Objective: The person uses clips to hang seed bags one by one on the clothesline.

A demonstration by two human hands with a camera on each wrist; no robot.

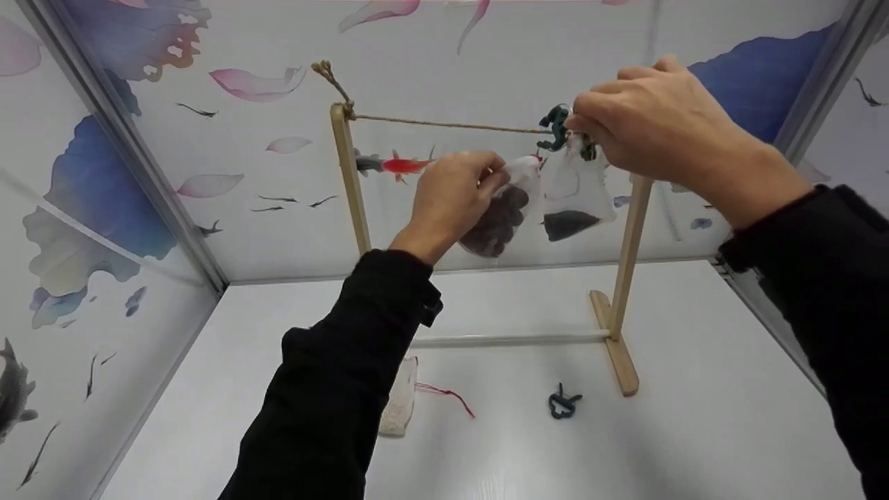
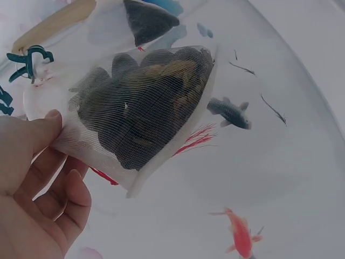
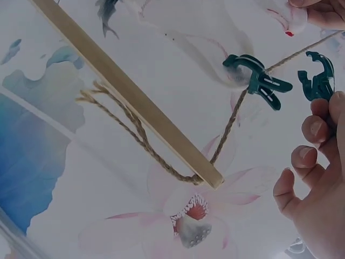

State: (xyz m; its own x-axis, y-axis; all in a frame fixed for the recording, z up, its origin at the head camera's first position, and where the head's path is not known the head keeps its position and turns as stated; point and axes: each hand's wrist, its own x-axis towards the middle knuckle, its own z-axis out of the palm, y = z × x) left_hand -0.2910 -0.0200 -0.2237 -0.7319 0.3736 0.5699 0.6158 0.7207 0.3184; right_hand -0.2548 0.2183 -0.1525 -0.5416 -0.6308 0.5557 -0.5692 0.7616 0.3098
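Observation:
My left hand pinches the edge of a white mesh drawstring bag with dark, rounded flat pieces inside and red cord at its edges. It hangs just below the twine. With its fingertips my right hand grips a dark green plastic clip, its jaws spread, near the twine. A second green clip sits on the twine beside it. From there hangs another mesh bag, dark material gathered at its bottom.
The twine is tied between wooden posts of a stand with a white crossbar. On the white table lie a pale cloth bag with red cord, partly behind my left sleeve, and a dark clip. Printed panels stand around.

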